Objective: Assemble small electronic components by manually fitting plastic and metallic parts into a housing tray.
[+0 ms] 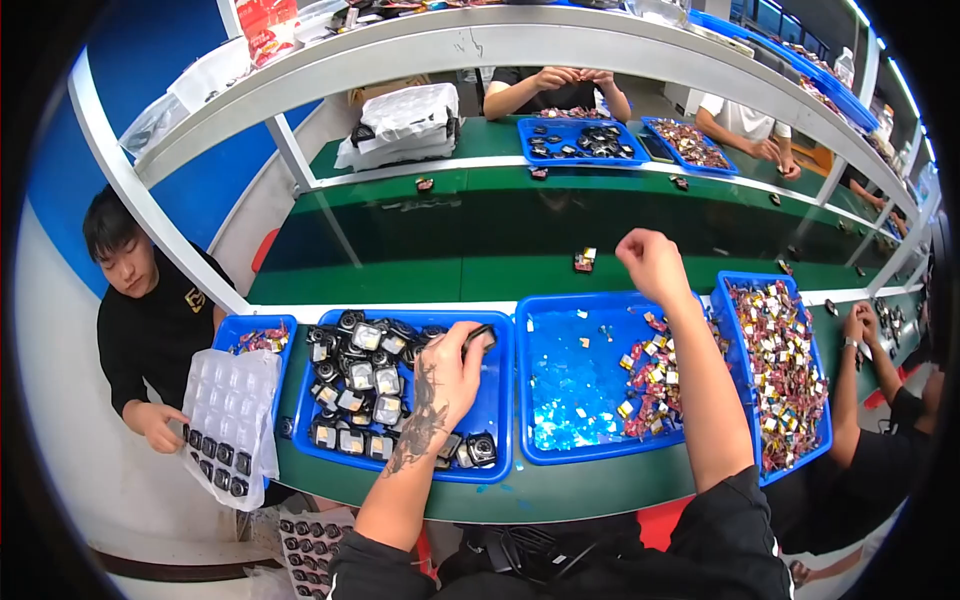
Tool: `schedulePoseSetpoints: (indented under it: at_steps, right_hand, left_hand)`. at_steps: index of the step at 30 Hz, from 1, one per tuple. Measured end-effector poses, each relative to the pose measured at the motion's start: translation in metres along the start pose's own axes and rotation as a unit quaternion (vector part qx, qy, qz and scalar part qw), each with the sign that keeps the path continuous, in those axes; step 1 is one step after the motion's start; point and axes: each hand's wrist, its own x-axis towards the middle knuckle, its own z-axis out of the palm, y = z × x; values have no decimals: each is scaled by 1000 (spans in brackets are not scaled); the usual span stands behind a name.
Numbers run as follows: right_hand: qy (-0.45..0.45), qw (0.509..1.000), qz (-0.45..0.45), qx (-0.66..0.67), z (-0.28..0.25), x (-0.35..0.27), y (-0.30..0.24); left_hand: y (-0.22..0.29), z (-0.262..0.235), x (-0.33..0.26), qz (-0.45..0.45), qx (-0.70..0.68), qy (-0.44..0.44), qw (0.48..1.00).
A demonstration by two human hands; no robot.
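My left hand (450,372), on a tattooed forearm, is closed on a small black plastic casing (481,337) over the left blue tray (504,400). Below it lie many black casings (388,382), several with pale square faces. My right hand (652,262) is raised over the green conveyor belt (400,275), its fingers curled together; whether anything is between them is hidden. Left of that hand a small circuit board with a pale square part (584,261) lies on the belt. The middle blue tray (600,458) holds bluish film pieces (570,400) and small wired boards (650,375), partly behind my right forearm.
A third blue tray (826,440) full of wired boards stands on the right. At left a person (150,310) holds a clear blister tray (232,390) with black parts. A white metal frame (500,40) spans above. Co-workers' hands (572,78) show across the belt.
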Motion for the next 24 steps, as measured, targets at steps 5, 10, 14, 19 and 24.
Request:
schedulePoseSetpoints:
  at_steps: [5,10,14,19,24]
  right_hand:
    - [-169,963,-37,-208,-14,-48,12]
    - [-224,941,-7,-253,-21,-71,19]
    - [-237,930,-57,-274,-25,-91,29]
    - [-209,953,-33,-219,-28,-102,33]
    - [-197,952,-157,-175,-35,-110,27]
  left_hand:
    - [35,-4,-4,-174,-572,-126,792]
    - [39,9,-10,-221,-648,-147,714]
    - [39,18,-16,-225,-617,-178,733]
    - [48,18,-17,-234,-618,-189,726]
    - [41,21,-19,-188,-600,-193,753]
